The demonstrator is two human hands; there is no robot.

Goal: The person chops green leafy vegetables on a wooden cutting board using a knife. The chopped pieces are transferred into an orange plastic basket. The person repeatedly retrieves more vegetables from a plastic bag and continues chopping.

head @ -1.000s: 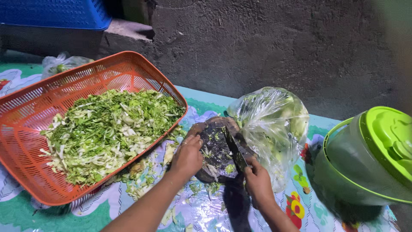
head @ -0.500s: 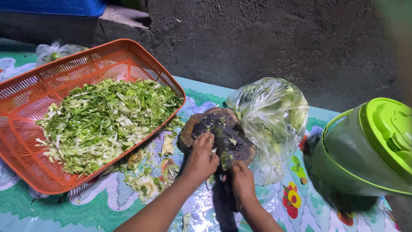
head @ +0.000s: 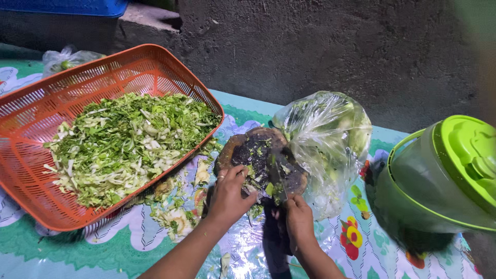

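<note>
Against a rough concrete wall, your floral plastic cloth (head: 155,243) carries a dark round chopping block (head: 258,155). Your left hand (head: 230,194) grips its near edge, fingers curled shut; your right hand (head: 297,219) is closed around a knife (head: 276,175) lying across it. Beside it: an orange basket (head: 31,186) of shredded greens (head: 124,139), a clear bag (head: 328,139).

A clear plastic bag of greens (head: 328,144) beside the round chopping board (head: 258,155).

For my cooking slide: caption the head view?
Both hands at a dark chopping block beside a basket of shredded greens.
</note>
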